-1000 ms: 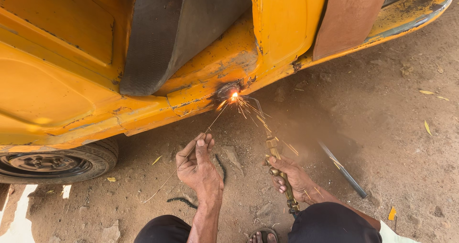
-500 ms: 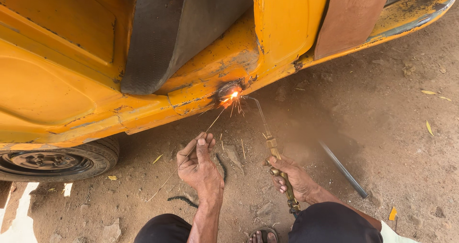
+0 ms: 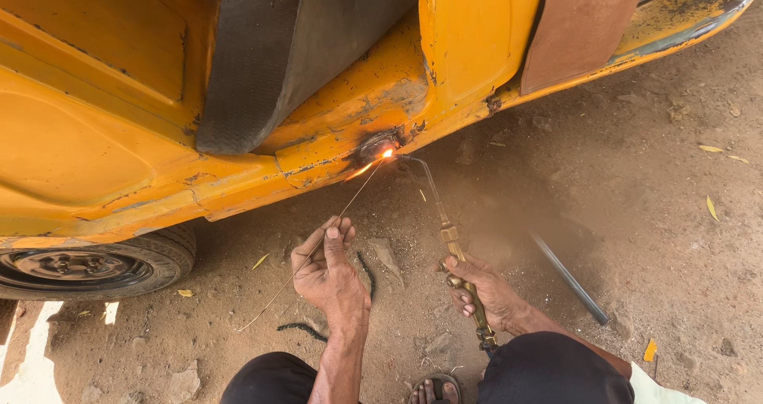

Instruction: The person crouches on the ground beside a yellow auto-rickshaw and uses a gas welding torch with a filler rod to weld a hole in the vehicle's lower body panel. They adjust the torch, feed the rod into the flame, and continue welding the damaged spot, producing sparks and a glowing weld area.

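My left hand (image 3: 327,270) pinches a thin filler wire (image 3: 355,193) that runs up to a glowing spot (image 3: 387,154) on the lower edge of a yellow vehicle body (image 3: 95,150). My right hand (image 3: 486,290) grips a brass gas torch (image 3: 455,245). Its bent nozzle points at the same glowing, blackened patch. The wire's lower end trails past my left hand over the dirt.
A black tyre (image 3: 87,267) sits at lower left under the body. A dark metal rod (image 3: 568,277) lies on the sandy ground to the right. Black rubber scraps (image 3: 300,329), stones and dry leaves lie near my knees (image 3: 548,368). A rusty brown panel (image 3: 584,23) hangs at upper right.
The shower of sparks at the joint has died down to a small bright glow. Both hands keep nearly the same positions.
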A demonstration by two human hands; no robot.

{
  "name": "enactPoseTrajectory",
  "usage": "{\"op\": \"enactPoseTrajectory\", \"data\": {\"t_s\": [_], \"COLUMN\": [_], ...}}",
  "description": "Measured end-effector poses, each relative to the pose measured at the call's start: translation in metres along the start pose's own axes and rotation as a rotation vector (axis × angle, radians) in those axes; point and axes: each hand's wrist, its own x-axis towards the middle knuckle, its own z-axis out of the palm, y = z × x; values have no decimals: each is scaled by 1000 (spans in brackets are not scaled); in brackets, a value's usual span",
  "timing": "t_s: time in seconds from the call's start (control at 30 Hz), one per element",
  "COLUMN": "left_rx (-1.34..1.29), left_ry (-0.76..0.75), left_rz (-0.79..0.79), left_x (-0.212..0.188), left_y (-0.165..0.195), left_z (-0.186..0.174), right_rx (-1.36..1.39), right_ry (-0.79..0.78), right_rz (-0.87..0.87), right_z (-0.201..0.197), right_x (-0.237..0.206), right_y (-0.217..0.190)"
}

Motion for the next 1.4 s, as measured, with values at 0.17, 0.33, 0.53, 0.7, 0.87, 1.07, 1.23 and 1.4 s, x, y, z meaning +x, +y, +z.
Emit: {"op": "enactPoseTrajectory", "data": {"t_s": [0.17, 0.33, 0.53, 0.7, 0.87, 1.07, 1.23, 1.4], "left_rx": [-1, -5, 7, -9, -16, -27, -12, -31], "left_ry": [-5, -1, 3, -4, -11, -3, -3, -6], "left_rz": [8, -12, -10, 7, 0, -16, -9, -1], "left_x": [0, 1, 2, 2, 2, 2, 3, 3], "left_y": [0, 1, 2, 0, -1, -1, -1, -3], "left_z": [0, 1, 1, 1, 1, 0, -1, 0], "right_rx": [-12, -19, -36, -32, -43, -33, -25, -46], "right_ry": [14, 40, 22, 8, 24, 36, 1, 15], "right_rz": [3, -8, -7, -32, -33, -18, -32, -22], "right_z": [0, 1, -1, -1, 1, 1, -1, 0], "right_x": [1, 1, 2, 3, 1, 1, 2, 0], "right_y": [1, 2, 3, 4, 2, 5, 7, 4]}}
